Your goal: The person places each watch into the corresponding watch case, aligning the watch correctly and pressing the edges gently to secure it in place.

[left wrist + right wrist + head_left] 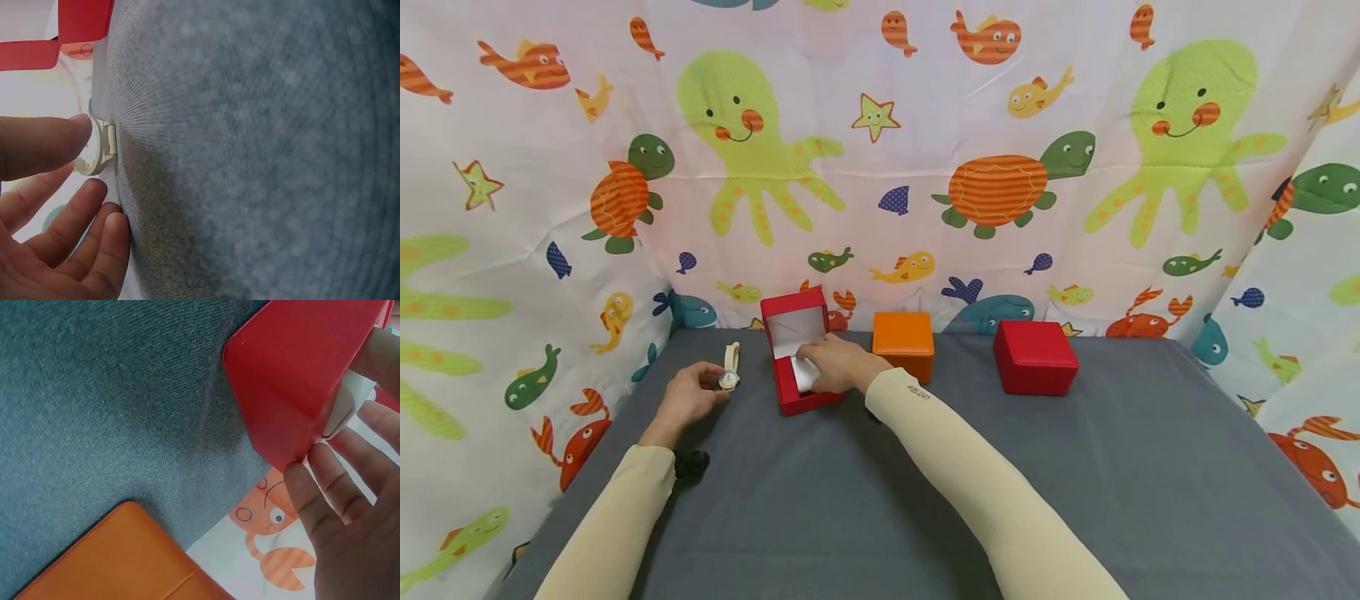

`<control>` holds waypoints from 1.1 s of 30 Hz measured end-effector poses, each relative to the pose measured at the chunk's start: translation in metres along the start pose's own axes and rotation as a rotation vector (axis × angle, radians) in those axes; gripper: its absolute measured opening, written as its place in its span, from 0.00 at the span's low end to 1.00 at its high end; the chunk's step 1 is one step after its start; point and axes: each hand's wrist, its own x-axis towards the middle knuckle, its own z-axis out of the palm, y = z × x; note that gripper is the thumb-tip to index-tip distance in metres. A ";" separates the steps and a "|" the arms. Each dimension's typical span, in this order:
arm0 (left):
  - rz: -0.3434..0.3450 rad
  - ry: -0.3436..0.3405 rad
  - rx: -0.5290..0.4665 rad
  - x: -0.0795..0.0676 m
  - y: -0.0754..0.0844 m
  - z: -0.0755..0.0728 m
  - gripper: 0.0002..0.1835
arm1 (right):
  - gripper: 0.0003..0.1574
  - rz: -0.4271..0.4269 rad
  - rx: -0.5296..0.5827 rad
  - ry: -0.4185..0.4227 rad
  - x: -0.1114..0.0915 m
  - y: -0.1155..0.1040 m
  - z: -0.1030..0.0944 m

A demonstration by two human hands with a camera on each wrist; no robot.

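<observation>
A wristwatch (729, 380) with a pale strap and round white face is at the far left of the table. My left hand (691, 392) pinches its case, the thumb (47, 147) lying over the edge of the face. To its right stands a red watch box (788, 392) with its lid up and a white lining inside. My right hand (838, 364) reaches into it and pinches the white cushion (805, 374) between thumb and forefinger. In the right wrist view, the other fingertips (300, 478) are at the box's rim, and the cushion (350, 403) shows partly behind the red wall.
An orange box (902, 337) stands closed just right of the open red box, close to my right wrist. Farther right is a closed red box (1036, 358). A grey cloth (850, 517) covers the table, and a curtain (880, 233) printed with sea animals hangs behind.
</observation>
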 end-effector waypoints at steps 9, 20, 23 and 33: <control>-0.032 -0.007 -0.014 0.004 0.002 0.003 0.26 | 0.44 0.021 0.021 -0.016 0.002 -0.001 -0.002; 0.001 0.048 0.019 0.007 0.004 0.008 0.22 | 0.41 0.025 0.037 -0.014 0.004 0.000 -0.002; 0.003 0.050 0.008 0.008 0.005 0.009 0.21 | 0.38 0.007 0.041 0.003 0.005 0.003 0.000; 0.017 0.063 0.028 0.011 0.012 0.007 0.17 | 0.33 -0.048 0.096 0.014 0.005 0.010 0.001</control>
